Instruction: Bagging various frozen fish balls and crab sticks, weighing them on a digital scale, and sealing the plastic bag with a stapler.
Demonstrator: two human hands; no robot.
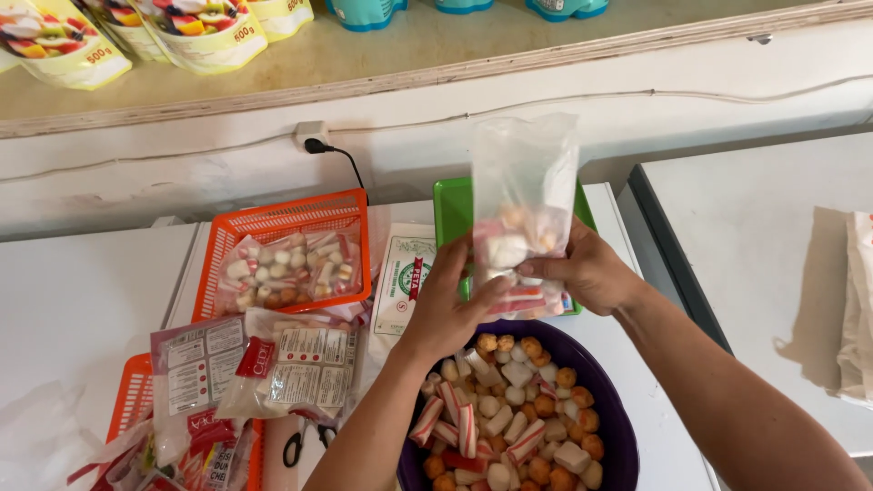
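Left hand [446,305] and right hand [587,273] pinching a clear plastic bag of mixed fish balls [521,218] above a purple round bowl [614,400], orange mesh basket of filled bags [286,250] far left, printed red-and-white packets [273,364] near left, green tray [452,214] behind
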